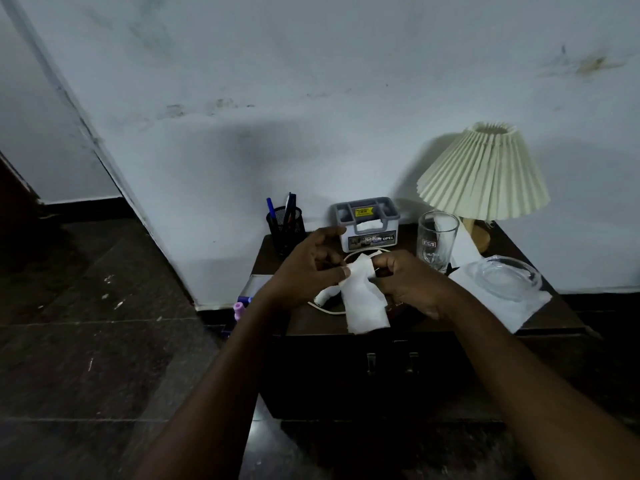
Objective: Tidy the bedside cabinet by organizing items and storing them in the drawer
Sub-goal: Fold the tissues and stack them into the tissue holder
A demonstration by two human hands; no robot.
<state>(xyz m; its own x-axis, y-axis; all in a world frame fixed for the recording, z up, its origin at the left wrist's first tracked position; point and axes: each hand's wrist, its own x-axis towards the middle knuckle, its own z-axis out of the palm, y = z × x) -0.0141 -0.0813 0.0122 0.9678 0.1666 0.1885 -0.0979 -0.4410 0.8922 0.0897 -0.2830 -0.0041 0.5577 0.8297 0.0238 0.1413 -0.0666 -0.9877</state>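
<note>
Farthest left: mesh pen holder [285, 230] at counter [311, 323] rear. Left hand [304, 268] pinches white tissue [363, 303] by top edge, above counter centre. Right hand [405, 282] pinches same tissue, opposite side. Rightward: glass [437, 240], ashtray [509, 277], pleated lamp [485, 174]. Drawer [391, 362] below, closed.

Pen cup [286, 226] left of tissue box [367, 225]; glass [436, 240] right.

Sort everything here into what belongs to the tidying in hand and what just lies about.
In hand: white tissue, pinched by left hand and right hand; white cable on the cabinet; closed drawer.
Lying about: mesh pen holder, tissue box, drinking glass, pleated lamp, glass ashtray on its napkin.
</note>
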